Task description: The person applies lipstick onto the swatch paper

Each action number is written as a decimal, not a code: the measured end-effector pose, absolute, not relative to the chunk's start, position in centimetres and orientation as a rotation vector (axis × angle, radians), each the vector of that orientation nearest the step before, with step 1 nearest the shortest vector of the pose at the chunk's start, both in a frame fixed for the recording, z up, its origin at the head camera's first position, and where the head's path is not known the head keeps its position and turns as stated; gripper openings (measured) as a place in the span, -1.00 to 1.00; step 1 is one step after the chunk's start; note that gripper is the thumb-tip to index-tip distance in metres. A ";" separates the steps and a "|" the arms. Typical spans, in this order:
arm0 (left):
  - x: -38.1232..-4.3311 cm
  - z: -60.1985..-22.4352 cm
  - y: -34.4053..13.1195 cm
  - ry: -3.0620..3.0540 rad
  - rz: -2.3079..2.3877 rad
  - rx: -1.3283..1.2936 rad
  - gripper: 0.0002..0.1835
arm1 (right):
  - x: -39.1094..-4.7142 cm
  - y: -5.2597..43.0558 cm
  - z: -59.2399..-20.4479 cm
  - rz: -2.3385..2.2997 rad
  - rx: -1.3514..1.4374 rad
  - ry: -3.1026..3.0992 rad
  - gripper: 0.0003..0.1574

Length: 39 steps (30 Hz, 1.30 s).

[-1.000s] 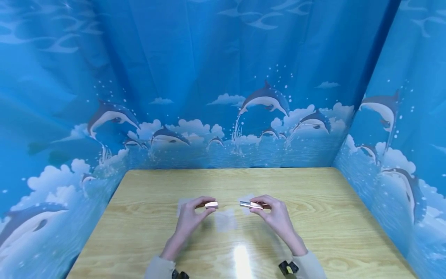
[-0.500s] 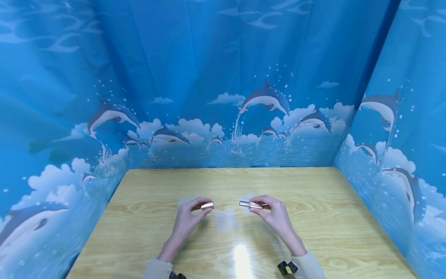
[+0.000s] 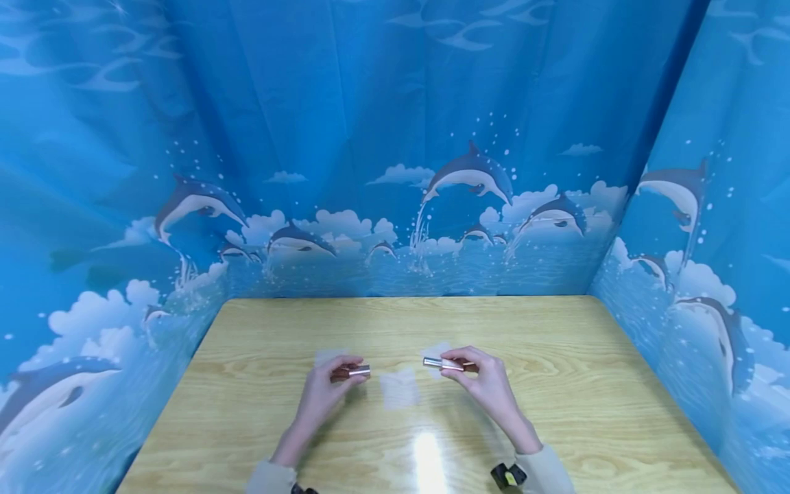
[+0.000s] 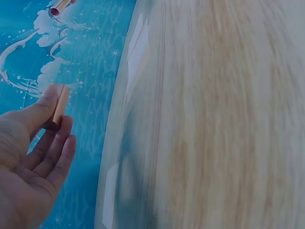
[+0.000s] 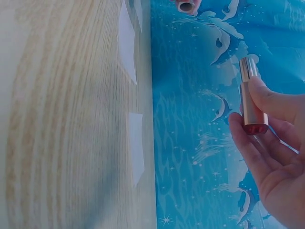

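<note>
Between thumb and fingers, my left hand [image 3: 322, 394] pinches a short metallic lipstick cap [image 3: 360, 370]. Its hollow end shows at the top of the right wrist view, where the cap [image 5: 186, 6] points this way. My right hand [image 3: 494, 390] grips a lipstick tube [image 5: 254, 105], rose gold with a shinier silvery upper section and a dark red base. In the left wrist view the open end of the lipstick tube [image 4: 59, 8] shows red inside. Cap and tube are held apart over the table, facing each other across a gap.
The wood-grain table [image 3: 278, 329] carries several pale, square patches, one of them the middle patch [image 3: 399, 389] between the hands. A blue curtain [image 3: 370, 137] printed with dolphins stands behind the table and on both sides.
My left hand has drawn left and slightly toward the person, and the cap has turned in its fingers. The right hand with the lipstick tube has hardly moved.
</note>
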<state>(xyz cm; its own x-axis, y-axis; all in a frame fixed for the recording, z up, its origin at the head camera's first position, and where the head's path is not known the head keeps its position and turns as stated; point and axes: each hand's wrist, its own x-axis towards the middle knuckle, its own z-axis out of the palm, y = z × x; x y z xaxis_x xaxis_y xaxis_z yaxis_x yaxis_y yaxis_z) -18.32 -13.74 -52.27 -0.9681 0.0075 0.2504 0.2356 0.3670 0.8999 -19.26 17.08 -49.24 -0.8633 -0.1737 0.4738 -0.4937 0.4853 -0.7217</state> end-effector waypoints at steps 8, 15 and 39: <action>-18.4 -52.5 -14.5 -2.411 -1.674 -0.176 -0.77 | -19.2 17.0 -49.2 1.358 0.544 -2.413 -0.66; -18.4 -52.4 -14.9 -2.380 -1.757 -0.101 -0.72 | -19.2 17.0 -49.4 1.360 0.533 -2.420 -0.67; -18.4 -53.3 -17.2 -2.719 -1.397 -0.089 -0.88 | -19.1 17.0 -49.5 1.388 0.521 -2.442 -0.68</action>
<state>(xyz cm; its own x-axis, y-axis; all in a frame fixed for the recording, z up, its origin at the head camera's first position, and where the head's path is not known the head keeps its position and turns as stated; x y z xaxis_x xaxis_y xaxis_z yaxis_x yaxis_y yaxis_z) -18.39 -17.16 -53.26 -0.9948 0.0137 0.1010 0.0901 0.5815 0.8086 -19.14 16.97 -49.46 -0.8946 -0.1690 0.4137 -0.4419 0.4724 -0.7626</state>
